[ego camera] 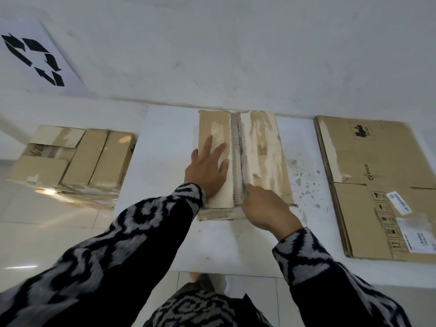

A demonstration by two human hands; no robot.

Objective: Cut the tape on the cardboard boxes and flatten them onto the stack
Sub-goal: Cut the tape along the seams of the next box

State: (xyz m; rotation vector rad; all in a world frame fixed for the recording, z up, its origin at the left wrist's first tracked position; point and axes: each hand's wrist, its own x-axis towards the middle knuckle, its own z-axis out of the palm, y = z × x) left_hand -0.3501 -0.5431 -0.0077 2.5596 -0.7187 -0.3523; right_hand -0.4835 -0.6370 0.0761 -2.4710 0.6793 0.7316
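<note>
A closed cardboard box point(264, 149) stands on a white sheet point(165, 149) in the middle, its two top flaps meeting along a taped centre seam point(239, 147). My left hand point(208, 169) lies flat with spread fingers on the left flap. At the seam's near end my right hand point(269, 208) grips a small green-handled cutter point(245, 188), its tip in the seam. To the right lies a stack of flattened boxes point(368, 180). Several other closed boxes point(77, 159) sit at the left.
A white wall rises right behind the box, with a paper sheet showing a recycling symbol point(33, 57) at the upper left. Glossy floor tiles point(47, 232) surround the white sheet. My patterned sleeves fill the foreground.
</note>
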